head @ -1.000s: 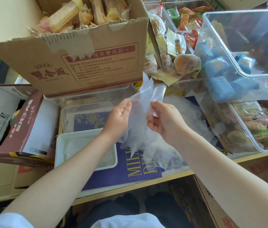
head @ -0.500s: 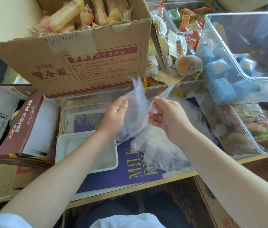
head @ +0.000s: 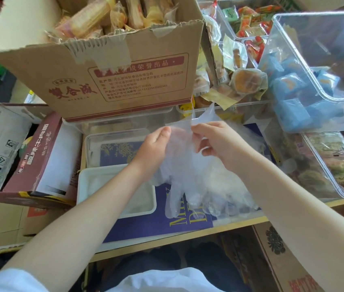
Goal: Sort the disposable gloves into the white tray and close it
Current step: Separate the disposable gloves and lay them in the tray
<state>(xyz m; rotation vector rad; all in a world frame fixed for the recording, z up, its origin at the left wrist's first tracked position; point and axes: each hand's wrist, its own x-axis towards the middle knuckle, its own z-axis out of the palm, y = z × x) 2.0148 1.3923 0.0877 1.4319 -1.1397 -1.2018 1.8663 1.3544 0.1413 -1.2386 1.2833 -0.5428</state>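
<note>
A clear disposable glove (head: pixel 184 165) hangs between my two hands above the table, cuff up and fingers down. My left hand (head: pixel 153 148) holds its left edge, thumb on the film. My right hand (head: pixel 215 142) pinches the cuff's right side. Under the glove lies a heap of more clear gloves (head: pixel 225 192) on the blue sheet. The white tray (head: pixel 84 180) sits open at the lower left, my left forearm crossing over it. Its clear lid (head: pixel 95 142) lies just behind it.
A large cardboard box (head: pixel 112 81) of wrapped snacks stands right behind the lid. Clear bins (head: pixel 322 98) of packaged cakes crowd the right side. A maroon carton (head: pixel 40 157) lies at the left. The table's front edge (head: pixel 166 245) runs below the blue sheet.
The glove's cuff has come lower and flatter between my hands, which have drawn closer together. The glove now hangs straighter with its fingers spread down.
</note>
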